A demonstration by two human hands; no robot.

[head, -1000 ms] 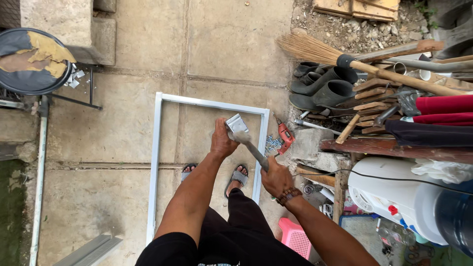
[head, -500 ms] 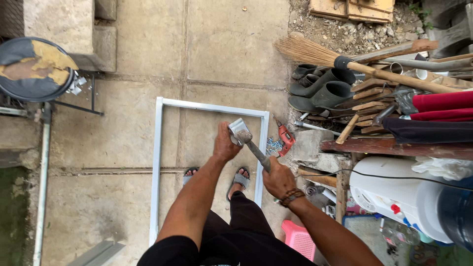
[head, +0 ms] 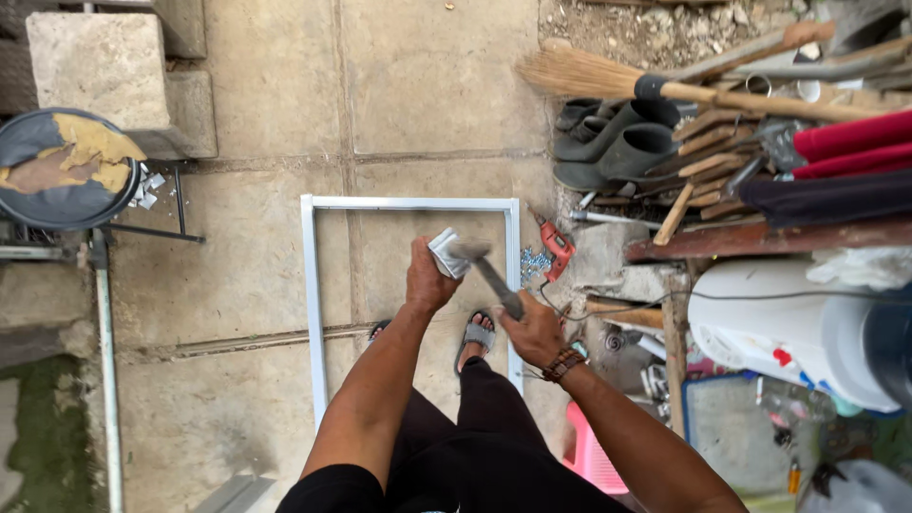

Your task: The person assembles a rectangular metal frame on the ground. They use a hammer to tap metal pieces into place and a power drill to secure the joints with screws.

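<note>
My left hand (head: pixel 427 277) grips a small piece of light metal profile (head: pixel 445 253), held up in front of me. My right hand (head: pixel 532 328) holds a hammer (head: pixel 486 268) by its handle, with the head touching the metal piece. Below both hands a white rectangular metal frame (head: pixel 310 285) lies flat on the concrete paving. My feet in sandals (head: pixel 478 334) stand inside the frame near its right rail.
A red power drill (head: pixel 557 245) and loose screws (head: pixel 534 260) lie right of the frame. Further right are dark boots (head: pixel 622 152), a broom (head: pixel 646 87), wood scraps and a white container (head: pixel 788 332). A worn round stool (head: pixel 62 171) and concrete blocks (head: pixel 104 66) stand at left. A pink stool (head: pixel 594 456) is behind me.
The hammer head has come down onto the metal piece in my left hand. Both hands stay about where they were above the frame.
</note>
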